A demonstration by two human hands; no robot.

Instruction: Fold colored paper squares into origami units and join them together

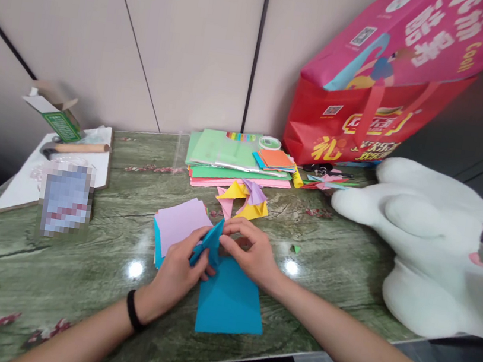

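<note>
A folded piece of blue paper (213,243) is held up between my two hands over the table. My left hand (180,265) grips its left side and lower part, fingers closed around it. The fingertips of my right hand (252,251) pinch at its upper right edge, though the exact contact is partly hidden. Below lies a flat blue paper sheet (230,305). To the left is a stack of square papers (184,221) with a lilac sheet on top. Just beyond my hands sits a partial ring of folded yellow, pink and purple paper pieces (253,208).
At the back lie packs of coloured paper (223,151), small orange and blue squares (275,159) and a yellow glue stick (298,177). A red gift bag (322,120) and white plush toy (430,243) stand right. A hammer-like tool (79,148) rests on a white board (20,186) left.
</note>
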